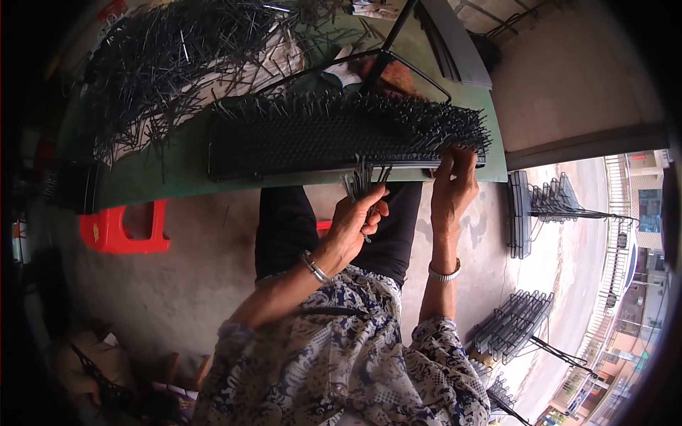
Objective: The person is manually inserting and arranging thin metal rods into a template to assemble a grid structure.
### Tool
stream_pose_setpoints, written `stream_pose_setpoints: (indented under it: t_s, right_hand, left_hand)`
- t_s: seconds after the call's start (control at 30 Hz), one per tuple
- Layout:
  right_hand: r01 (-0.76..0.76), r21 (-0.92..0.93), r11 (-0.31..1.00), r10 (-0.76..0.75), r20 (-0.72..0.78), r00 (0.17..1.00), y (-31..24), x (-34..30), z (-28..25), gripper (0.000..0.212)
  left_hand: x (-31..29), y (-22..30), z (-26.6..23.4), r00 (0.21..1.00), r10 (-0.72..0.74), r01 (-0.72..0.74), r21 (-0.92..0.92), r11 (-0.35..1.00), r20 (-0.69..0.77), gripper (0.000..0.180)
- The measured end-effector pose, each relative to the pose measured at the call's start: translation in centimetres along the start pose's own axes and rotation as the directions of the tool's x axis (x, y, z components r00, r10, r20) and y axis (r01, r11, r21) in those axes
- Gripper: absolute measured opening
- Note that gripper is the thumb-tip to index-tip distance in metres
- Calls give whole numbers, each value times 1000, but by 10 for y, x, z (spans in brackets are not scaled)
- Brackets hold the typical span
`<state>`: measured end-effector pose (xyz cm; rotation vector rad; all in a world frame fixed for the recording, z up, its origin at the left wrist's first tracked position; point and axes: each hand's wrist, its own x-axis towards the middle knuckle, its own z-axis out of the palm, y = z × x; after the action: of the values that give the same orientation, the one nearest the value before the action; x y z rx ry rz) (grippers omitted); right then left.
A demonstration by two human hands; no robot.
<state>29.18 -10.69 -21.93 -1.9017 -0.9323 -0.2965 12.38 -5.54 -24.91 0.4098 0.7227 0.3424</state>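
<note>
My left hand point(361, 214) is closed around a bunch of thin dark sticks point(361, 177), whose tips fan out just past the table's near edge. A long black board point(284, 148) with rows of small holes lies along that edge. Similar sticks stand upright and tilted in its far rows and thickly at its right end point(447, 126). There my right hand point(456, 181) reaches the board's near right corner, thumb and fingers pinched together. Whatever may be between those fingertips is hidden.
A large heap of loose sticks point(177, 57) covers cloth on the green table point(142, 177), far left. A black metal stand point(383, 53) rises behind the board, by a reddish-brown lump point(392, 77). A red stool point(128, 227) is at left; wire racks point(522, 216) stand at right.
</note>
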Motion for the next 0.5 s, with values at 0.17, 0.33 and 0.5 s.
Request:
stream_pose_setpoints:
  t_s: [0.17, 0.33, 0.5]
  right_hand:
    - [-24, -42, 999, 28, 92, 995, 7, -3, 1, 5]
    - [45, -188, 981, -22, 126, 992, 0, 1, 0, 8]
    - [16, -265, 964, 41, 206, 978, 9, 1, 10, 7]
  left_hand:
    - [-4, -1, 2, 1000, 9, -9, 6, 1000, 11, 30]
    - [-6, 0, 3, 1000, 20, -20, 16, 1000, 7, 31]
    - [-6, 1, 6, 1000, 21, -21, 37, 999, -12, 32]
